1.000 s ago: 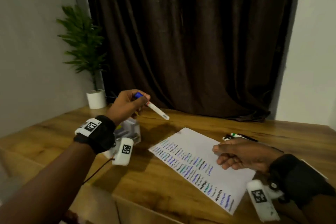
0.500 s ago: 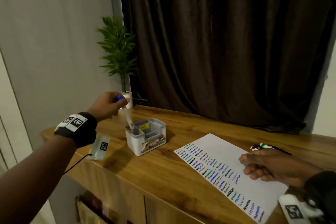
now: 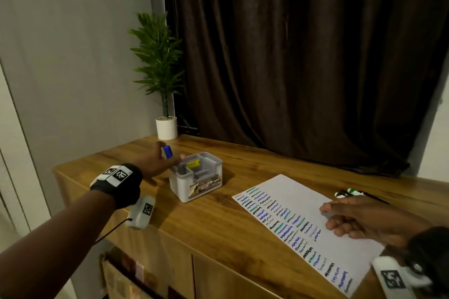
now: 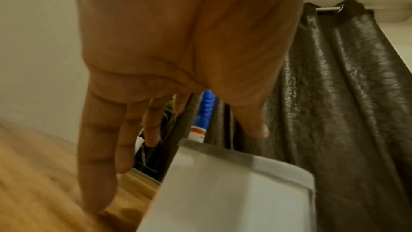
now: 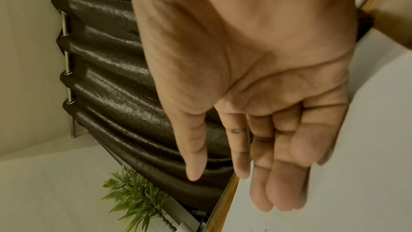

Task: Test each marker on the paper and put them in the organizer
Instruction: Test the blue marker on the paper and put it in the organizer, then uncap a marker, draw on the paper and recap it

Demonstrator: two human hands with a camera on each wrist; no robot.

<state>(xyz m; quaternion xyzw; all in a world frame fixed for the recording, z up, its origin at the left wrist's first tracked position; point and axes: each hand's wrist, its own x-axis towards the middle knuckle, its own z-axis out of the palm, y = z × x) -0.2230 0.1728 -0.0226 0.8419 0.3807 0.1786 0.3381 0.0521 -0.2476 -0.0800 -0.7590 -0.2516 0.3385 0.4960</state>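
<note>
Drop-off step: the blue-capped marker (image 3: pixel 167 152) stands in a corner slot of the organizer (image 3: pixel 184 187), my left hand (image 3: pixel 153 162) slack-fingered around it. My right hand (image 3: pixel 369 221) rests loose and empty on the paper (image 3: pixel 291 192); next I judge it should pick from the remaining markers (image 3: pixel 349 193).

Marker (image 3: pixel 167 152) lowered into organizer (image 3: pixel 184 187); left hand (image 3: pixel 153 162) lowered.

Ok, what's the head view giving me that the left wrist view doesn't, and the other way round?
Head only: the scribbled test paper, the right hand resting on it, the spare markers beyond it, and the organizer's compartments from above. Left wrist only: the blue-capped marker's white barrel with a red band, dipping behind the organizer's rim; the curtain rod. Both: the left hand at the organizer with the marker, the curtain, the wooden top. Neither settles whether that hand grips the marker.
</note>
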